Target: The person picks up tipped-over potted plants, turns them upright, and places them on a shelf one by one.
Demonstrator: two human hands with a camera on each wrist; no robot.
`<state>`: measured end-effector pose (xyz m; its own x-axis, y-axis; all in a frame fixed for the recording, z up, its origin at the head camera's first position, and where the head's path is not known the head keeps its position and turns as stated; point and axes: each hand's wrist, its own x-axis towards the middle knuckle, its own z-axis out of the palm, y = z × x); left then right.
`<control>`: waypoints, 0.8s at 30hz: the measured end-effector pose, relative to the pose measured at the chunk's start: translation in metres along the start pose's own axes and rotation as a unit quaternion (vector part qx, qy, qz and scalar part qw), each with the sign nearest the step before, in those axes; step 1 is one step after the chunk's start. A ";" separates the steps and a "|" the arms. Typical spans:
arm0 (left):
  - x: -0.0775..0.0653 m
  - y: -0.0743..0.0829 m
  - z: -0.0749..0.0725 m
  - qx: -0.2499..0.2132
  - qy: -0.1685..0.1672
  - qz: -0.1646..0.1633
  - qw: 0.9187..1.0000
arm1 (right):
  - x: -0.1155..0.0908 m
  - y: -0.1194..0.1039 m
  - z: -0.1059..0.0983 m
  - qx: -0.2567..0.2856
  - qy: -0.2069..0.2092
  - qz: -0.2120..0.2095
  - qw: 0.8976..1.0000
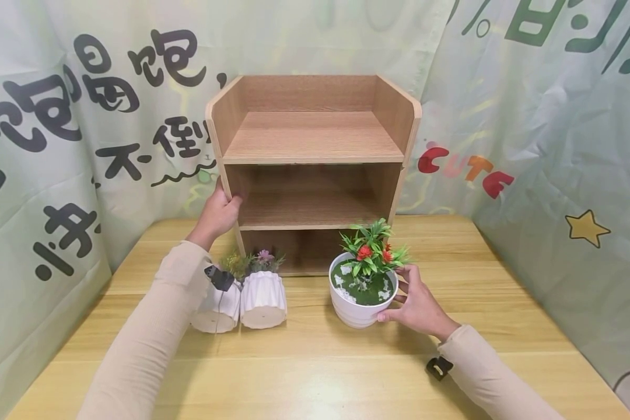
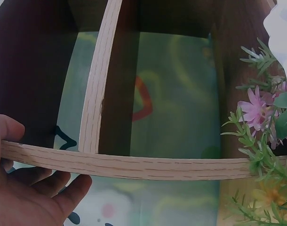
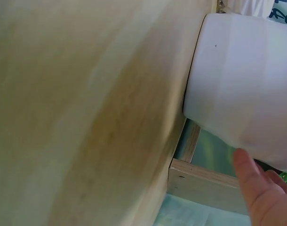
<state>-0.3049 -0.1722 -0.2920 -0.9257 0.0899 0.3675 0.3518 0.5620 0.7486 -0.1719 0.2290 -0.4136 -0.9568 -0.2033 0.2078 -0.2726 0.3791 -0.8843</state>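
Note:
A wooden shelf [image 1: 315, 137] with a raised back stands on the table. My left hand [image 1: 219, 213] holds its left side panel [image 2: 157, 168], thumb on the inner face and fingers along the outer one. My right hand [image 1: 420, 300] grips the right side of a round white flowerpot [image 1: 358, 315], which holds a green plant with red flowers [image 1: 368, 251]. In the right wrist view, the thumb [image 3: 249, 181] lies against the pot's wall. Two white fluted pots [image 1: 263, 300] stand below my left forearm, one with a purple flower; the sleeve partly hides the other.
The wooden tabletop [image 1: 315, 373] stretches in front of the shelf. A printed cloth [image 1: 136, 87] hangs behind and along both sides. The shelf's lower compartment [image 1: 307, 251] is partly covered by the plants.

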 end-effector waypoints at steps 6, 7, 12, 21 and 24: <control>-0.001 0.000 0.000 0.002 -0.001 0.001 1.000 | -0.003 0.001 -0.002 0.012 -0.018 0.016 1.000; -0.001 0.000 0.000 0.001 -0.002 0.000 1.000 | -0.004 0.001 -0.002 0.013 -0.023 0.013 1.000; 0.000 0.001 0.000 -0.003 -0.005 -0.001 1.000 | -0.004 0.007 -0.002 0.030 -0.052 -0.008 0.998; 0.000 0.000 0.000 0.001 -0.005 -0.001 1.000 | -0.004 0.009 0.004 0.089 -0.080 -0.004 0.993; 0.000 0.000 0.000 -0.003 -0.004 0.001 1.000 | -0.004 0.009 0.006 0.083 -0.078 -0.001 0.993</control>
<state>-0.3049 -0.1722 -0.2917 -0.9259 0.0983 0.3648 0.3550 0.5567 0.7511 -0.1696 0.2273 -0.4248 -0.9253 -0.3468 0.1531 -0.2412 0.2270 -0.9436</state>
